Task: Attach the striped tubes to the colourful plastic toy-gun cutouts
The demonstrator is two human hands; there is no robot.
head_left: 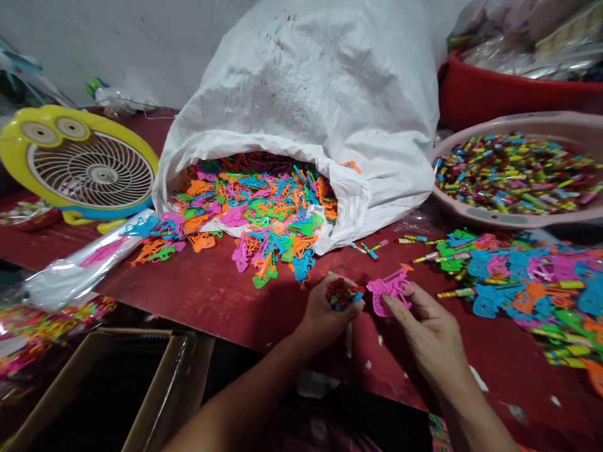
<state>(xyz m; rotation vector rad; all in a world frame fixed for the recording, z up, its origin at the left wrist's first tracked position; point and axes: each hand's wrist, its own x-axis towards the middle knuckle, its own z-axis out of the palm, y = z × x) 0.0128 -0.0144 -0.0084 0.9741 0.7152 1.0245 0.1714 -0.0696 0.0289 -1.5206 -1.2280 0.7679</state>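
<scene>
My left hand (325, 314) is closed round a bunch of small coloured sticks (343, 293), their ends showing at the top of the fist. My right hand (424, 329) pinches a pink plastic toy piece (389, 293) with a netted end, held just right of the left fist above the red table (211, 295). A big white sack (325, 94) lies open behind the hands, spilling many bright plastic toy pieces (257, 210) onto the table.
A pink basin (513, 218) of coloured sticks stands at the right, with a red tub (490, 91) behind it. More toy pieces and sticks (527, 282) are heaped at the right. A yellow fan (80, 164) is at the left, and an open cardboard box (155, 389) below.
</scene>
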